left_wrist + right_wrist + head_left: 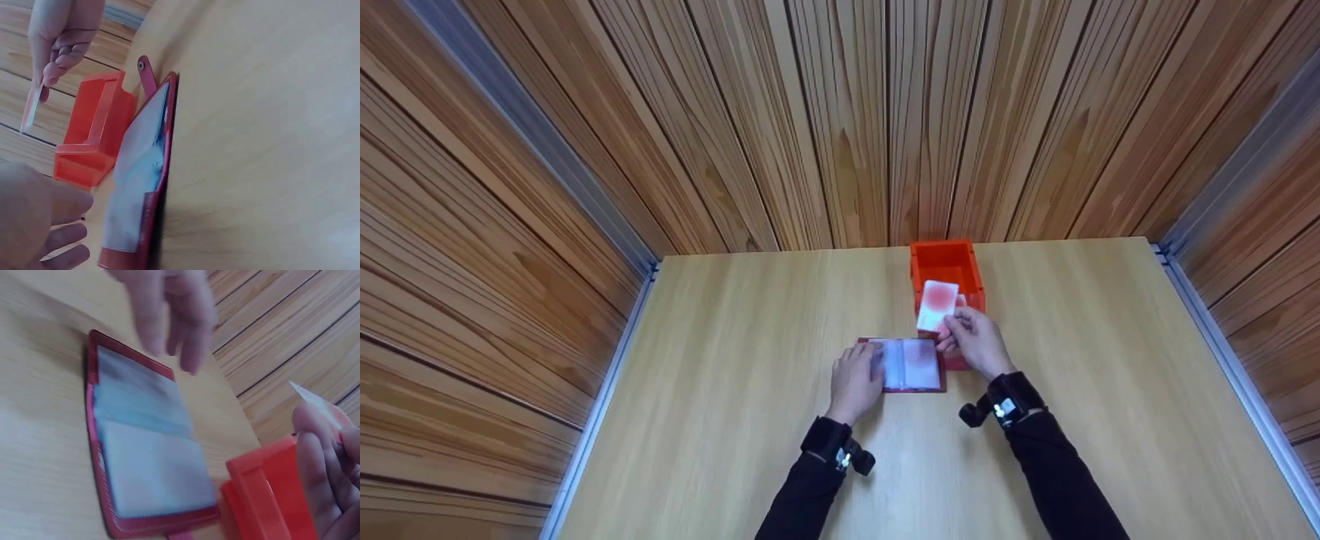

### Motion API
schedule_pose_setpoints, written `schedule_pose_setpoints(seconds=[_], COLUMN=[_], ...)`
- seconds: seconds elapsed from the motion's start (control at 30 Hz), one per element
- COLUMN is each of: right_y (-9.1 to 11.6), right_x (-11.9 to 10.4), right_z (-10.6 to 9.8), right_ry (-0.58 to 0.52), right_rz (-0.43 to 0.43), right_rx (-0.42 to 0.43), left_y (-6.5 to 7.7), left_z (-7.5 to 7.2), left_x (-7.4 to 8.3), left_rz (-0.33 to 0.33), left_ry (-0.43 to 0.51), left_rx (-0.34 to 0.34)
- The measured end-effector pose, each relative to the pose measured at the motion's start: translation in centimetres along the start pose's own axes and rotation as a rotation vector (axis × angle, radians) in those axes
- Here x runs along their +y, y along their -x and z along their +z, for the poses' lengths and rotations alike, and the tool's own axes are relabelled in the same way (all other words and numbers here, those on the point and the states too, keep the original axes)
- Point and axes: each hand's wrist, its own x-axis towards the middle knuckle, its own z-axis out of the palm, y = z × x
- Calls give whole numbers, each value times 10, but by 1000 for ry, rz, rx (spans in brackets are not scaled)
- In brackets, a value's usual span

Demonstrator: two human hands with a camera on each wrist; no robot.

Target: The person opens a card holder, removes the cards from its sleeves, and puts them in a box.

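Clearly rectangular card [938, 298], white, pink-blotched; red holder [901, 365] open, translucent inside.

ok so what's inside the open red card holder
The red card holder shows pale, plastic-looking sleeves on both sides. In the head view, the left hand covers part of the left one; anything beneath the top sleeves is hidden.

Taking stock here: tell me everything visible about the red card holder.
The red card holder lies open on the table, on the near side of the orange box. Its stitched cover looks like leather; translucent sleeves, seemingly plastic, lie inside both halves. A strap with a snap sticks out from its right edge. The left hand is over its left side; contact is unclear.
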Motion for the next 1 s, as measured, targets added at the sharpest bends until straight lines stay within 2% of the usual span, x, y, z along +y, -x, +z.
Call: schedule_pose_setpoints(seconds=[0.1, 0.27, 0.5, 0.8, 1.0], right_y=[-2, -6, -9, -14, -14], right_x=[-2, -4, -2, 14, 16], right_z=[-11, -19, -22, -18, -17], right_ry=[5, 42, 104, 159, 135], right_rz=[-15, -1, 72, 55, 159], right_rx=[40, 76, 134, 158, 194], left_y=[5, 11, 14, 15, 13], left_z=[5, 9, 13, 8, 5], left_x=[-5, -13, -16, -16, -17], left_rz=[13, 11, 47, 102, 111], left_ry=[-22, -65, -144, -246, -258], left_rx=[-43, -58, -68, -85, -109])
